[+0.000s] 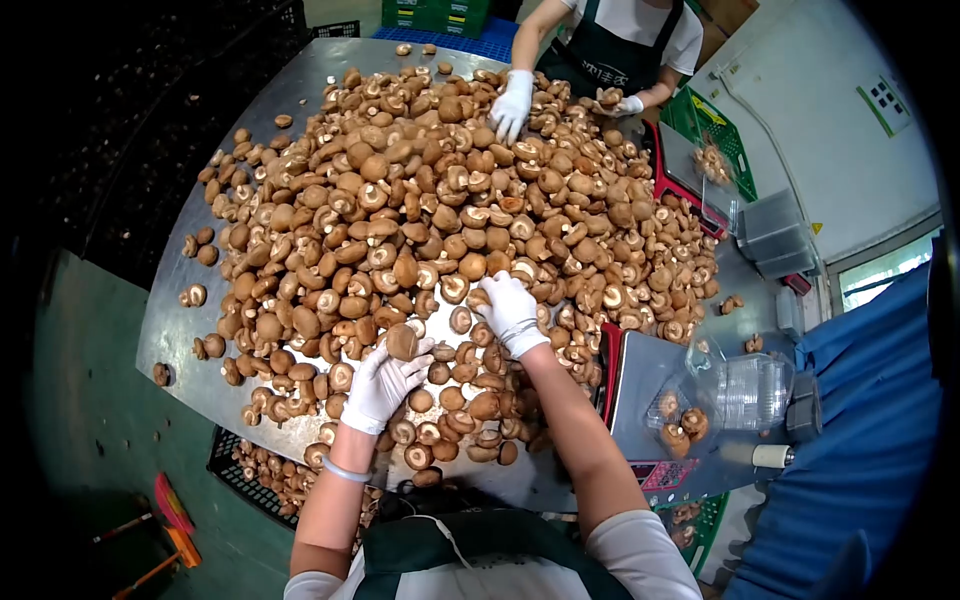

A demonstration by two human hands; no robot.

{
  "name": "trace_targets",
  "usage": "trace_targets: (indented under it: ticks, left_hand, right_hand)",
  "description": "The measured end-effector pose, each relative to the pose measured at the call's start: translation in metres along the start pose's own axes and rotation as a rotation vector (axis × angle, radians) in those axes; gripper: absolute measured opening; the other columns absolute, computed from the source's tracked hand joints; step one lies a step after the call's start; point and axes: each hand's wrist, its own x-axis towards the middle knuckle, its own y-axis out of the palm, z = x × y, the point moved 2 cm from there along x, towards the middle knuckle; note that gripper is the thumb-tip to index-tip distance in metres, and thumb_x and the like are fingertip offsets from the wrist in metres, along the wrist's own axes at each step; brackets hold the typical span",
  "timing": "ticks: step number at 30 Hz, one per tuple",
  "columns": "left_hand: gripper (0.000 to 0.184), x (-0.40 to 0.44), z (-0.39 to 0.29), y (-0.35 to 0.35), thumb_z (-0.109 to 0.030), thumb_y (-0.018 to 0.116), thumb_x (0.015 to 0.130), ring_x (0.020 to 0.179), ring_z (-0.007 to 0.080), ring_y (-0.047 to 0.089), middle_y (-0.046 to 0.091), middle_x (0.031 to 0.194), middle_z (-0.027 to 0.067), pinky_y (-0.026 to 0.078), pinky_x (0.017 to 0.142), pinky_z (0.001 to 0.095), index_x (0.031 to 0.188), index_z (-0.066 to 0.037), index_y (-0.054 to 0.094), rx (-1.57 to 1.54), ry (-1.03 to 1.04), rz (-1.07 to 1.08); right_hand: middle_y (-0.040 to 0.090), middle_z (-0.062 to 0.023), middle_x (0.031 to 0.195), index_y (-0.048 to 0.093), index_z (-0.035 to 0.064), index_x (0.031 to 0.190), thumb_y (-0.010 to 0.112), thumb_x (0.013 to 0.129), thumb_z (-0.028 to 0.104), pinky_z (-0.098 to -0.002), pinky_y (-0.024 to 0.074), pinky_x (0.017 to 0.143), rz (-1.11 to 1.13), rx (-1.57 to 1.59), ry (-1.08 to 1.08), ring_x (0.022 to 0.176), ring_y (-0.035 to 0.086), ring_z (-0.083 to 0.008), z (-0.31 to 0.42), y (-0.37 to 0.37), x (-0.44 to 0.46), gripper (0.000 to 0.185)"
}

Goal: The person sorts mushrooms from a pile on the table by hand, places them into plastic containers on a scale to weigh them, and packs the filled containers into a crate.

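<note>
A large heap of brown mushrooms (400, 190) covers much of the metal table (175, 310). My left hand (385, 382), in a white glove, is palm up near the front of the heap, with its fingers round a brown mushroom (402, 342). My right hand (508, 308), also gloved in white, reaches into the heap's front edge with its fingers bent down over mushrooms; what its fingertips hold, if anything, is hidden. Between and below my hands lies a smaller group of mushrooms (455, 400), many with their stems showing.
Across the table a co-worker's gloved hand (511, 105) touches the heap; the other (628, 105) is by a mushroom. A scale (640, 380) at right bears a clear box (755, 392) and a tray of mushrooms (675, 415). A black crate (225, 455) stands below the table's front edge.
</note>
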Motion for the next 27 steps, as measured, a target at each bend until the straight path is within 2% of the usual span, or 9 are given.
trace_targets:
  ticks: [4,7,11,12,14,19,23,26,27]
  left_hand:
    - [0.049,-0.010,0.000,-0.004,-0.029,0.044,0.093,0.103,0.0276,0.060,0.052,0.126,0.0228,0.051,0.085,0.0377,0.132,0.000,0.039,-0.069,0.049,-0.004]
    - [0.042,-0.019,-0.013,-0.020,-0.025,0.046,0.092,0.104,0.0261,0.059,0.057,0.120,0.0161,0.053,0.081,0.0362,0.125,0.000,0.047,-0.109,0.098,-0.121]
    - [0.048,-0.037,-0.055,-0.006,-0.017,0.057,0.084,0.102,0.0247,0.059,0.051,0.123,0.0142,0.055,0.081,0.0330,0.129,-0.008,0.043,0.198,0.248,-0.151]
    - [0.049,-0.043,-0.061,-0.006,-0.019,0.055,0.087,0.104,0.0250,0.058,0.051,0.124,0.0132,0.054,0.082,0.0337,0.132,-0.008,0.040,0.269,0.274,-0.187]
    - [0.047,-0.057,-0.066,-0.008,-0.022,0.052,0.090,0.106,0.0249,0.058,0.051,0.125,0.0118,0.053,0.084,0.0336,0.133,-0.008,0.039,0.265,0.262,-0.260]
    - [0.049,-0.095,-0.040,0.003,-0.029,0.048,0.095,0.104,0.0240,0.060,0.053,0.122,0.0126,0.056,0.083,0.0318,0.137,-0.008,0.035,0.245,0.161,-0.310]
    - [0.042,-0.101,-0.003,-0.025,-0.027,0.049,0.095,0.109,0.0309,0.057,0.054,0.122,0.0188,0.054,0.086,0.0359,0.127,-0.001,0.043,-0.104,0.130,-0.163]
    - [0.046,-0.104,0.001,-0.019,-0.028,0.047,0.095,0.112,0.0349,0.054,0.053,0.123,0.0191,0.054,0.085,0.0386,0.130,0.002,0.040,-0.204,0.085,-0.126]
    - [0.047,-0.106,0.000,-0.014,-0.027,0.046,0.096,0.113,0.0364,0.054,0.052,0.125,0.0198,0.054,0.085,0.0399,0.131,0.002,0.038,-0.243,0.072,-0.114]
  right_hand:
    - [0.062,-0.0094,0.088,0.057,0.0106,0.099,0.072,0.072,0.025,-0.0378,0.0497,0.070,-0.175,0.393,0.013,0.077,0.061,-0.0289,-0.016,-0.005,-0.009,0.035]
    - [0.064,-0.0045,0.080,0.060,0.0080,0.100,0.068,0.077,0.029,-0.0269,0.0501,0.056,0.064,0.640,0.207,0.060,0.057,-0.0104,0.005,-0.021,-0.025,0.033]
    - [0.065,-0.0040,0.092,0.059,0.0090,0.114,0.068,0.079,0.025,-0.0243,0.0522,0.063,0.339,0.894,-0.104,0.069,0.060,-0.0092,0.086,-0.027,-0.075,0.039]
    - [0.065,-0.0038,0.094,0.057,0.0102,0.119,0.070,0.078,0.022,-0.0245,0.0514,0.065,0.548,0.908,-0.139,0.071,0.060,-0.0088,0.112,-0.037,-0.085,0.045]
    - [0.064,-0.0053,0.095,0.056,0.0094,0.118,0.072,0.077,0.018,-0.0254,0.0487,0.071,0.630,1.007,-0.287,0.073,0.059,-0.0089,0.134,-0.020,-0.102,0.045]
    - [0.061,-0.0027,0.091,0.058,0.0051,0.112,0.062,0.087,0.016,-0.0231,0.0458,0.070,0.415,1.221,-0.145,0.075,0.053,-0.0079,0.150,-0.032,-0.095,0.028]
    - [0.062,-0.0030,0.096,0.059,0.0015,0.109,0.052,0.092,0.012,-0.0224,0.0462,0.076,0.375,1.450,-0.113,0.080,0.056,-0.0084,0.157,-0.042,-0.098,0.021]
    - [0.061,-0.0055,0.089,0.057,-0.0016,0.109,0.038,0.097,0.023,-0.0227,0.0456,0.068,0.225,1.495,0.051,0.075,0.053,-0.0095,0.126,-0.041,-0.098,0.034]
    - [0.060,-0.0062,0.089,0.055,-0.0033,0.110,0.036,0.099,0.031,-0.0224,0.0453,0.068,0.292,1.799,0.215,0.076,0.053,-0.0099,0.106,-0.019,-0.098,0.041]
